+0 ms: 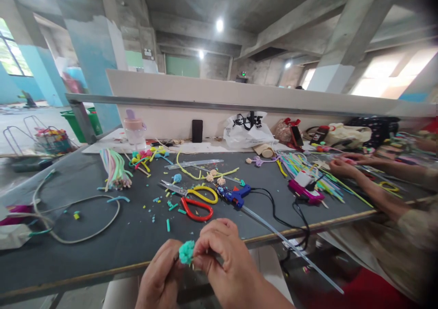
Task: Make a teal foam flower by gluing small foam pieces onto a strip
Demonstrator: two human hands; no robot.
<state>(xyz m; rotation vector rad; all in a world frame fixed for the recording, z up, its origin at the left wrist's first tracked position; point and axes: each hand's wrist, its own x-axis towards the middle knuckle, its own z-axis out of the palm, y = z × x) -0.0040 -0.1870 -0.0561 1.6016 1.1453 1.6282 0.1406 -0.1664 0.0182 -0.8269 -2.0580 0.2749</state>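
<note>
Low in the head view, just off the table's front edge, a small bumpy teal pipe-cleaner ball sits between my hands. My left hand pinches it from the left, thumb and fingers closed. From the other side, my right hand is closed with its fingertips at the ball's right edge; a tiny pale bit shows under them. Beyond my hands lie scissors with one yellow and one red handle, blades apart. A blue glue gun rests beside them, a long clear glue stick sticking out over the edge.
Teal offcuts are scattered on the dark table. A pipe-cleaner bundle lies at left, near a looped cable. Behind stand a cup, phone and white bag. A co-worker's hands work at right.
</note>
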